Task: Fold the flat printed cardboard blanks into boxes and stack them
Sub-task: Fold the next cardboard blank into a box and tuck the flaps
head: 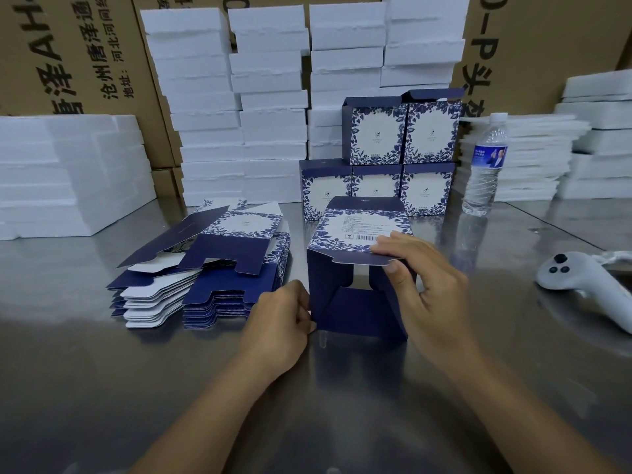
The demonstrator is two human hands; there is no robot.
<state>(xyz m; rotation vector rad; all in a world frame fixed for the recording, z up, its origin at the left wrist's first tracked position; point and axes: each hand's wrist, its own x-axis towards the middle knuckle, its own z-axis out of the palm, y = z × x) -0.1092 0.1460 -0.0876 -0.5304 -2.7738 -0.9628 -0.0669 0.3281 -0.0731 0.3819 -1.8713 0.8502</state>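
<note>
Five stacked boxes (376, 135); held box (355, 230) hides one's base.

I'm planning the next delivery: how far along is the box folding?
Done: five folded blue-and-white floral cardboard boxes stand stacked in two rows at the back. In hand: the left hand grips the lower edge of a half-folded blue floral cardboard box while the right hand pinches its end flap. Left: a thick pile of flat printed cardboard blanks beside it, so much remains.

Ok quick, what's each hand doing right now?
Left hand: grips the lower left edge of the half-folded box.
Right hand: pinches that box's upper flap.
</note>
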